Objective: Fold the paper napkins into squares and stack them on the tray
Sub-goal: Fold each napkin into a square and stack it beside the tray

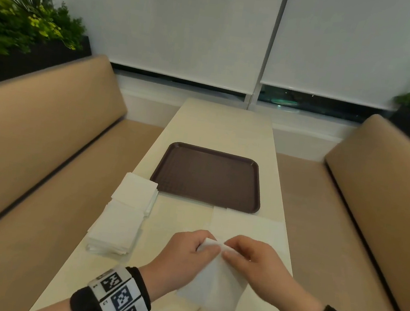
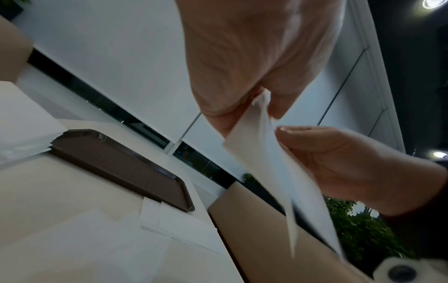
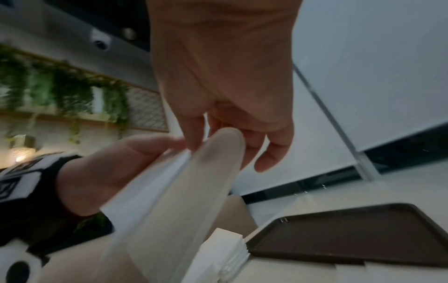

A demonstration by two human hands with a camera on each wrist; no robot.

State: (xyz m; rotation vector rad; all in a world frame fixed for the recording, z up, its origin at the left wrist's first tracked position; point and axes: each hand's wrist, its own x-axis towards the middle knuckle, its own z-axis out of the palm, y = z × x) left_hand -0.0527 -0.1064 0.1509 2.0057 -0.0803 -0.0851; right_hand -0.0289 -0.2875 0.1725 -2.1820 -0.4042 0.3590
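I hold one white paper napkin [image 1: 216,286] up over the near end of the table. My left hand [image 1: 209,246] pinches its top corner between thumb and fingers, and my right hand [image 1: 228,251] pinches the same corner from the other side. The napkin hangs down from both hands, its layers spread apart in the left wrist view [image 2: 274,162] and the right wrist view [image 3: 194,191]. The brown tray [image 1: 207,176] lies beyond my hands at mid-table with nothing on it. An opened napkin [image 1: 249,225] lies flat between the tray and my hands.
Two overlapping stacks of white napkins [image 1: 124,212] sit at the table's left edge, next to the tray's near left corner. Tan bench seats [image 1: 30,159] flank the narrow table on both sides. Planters stand behind the benches, and window blinds hang at the far end.
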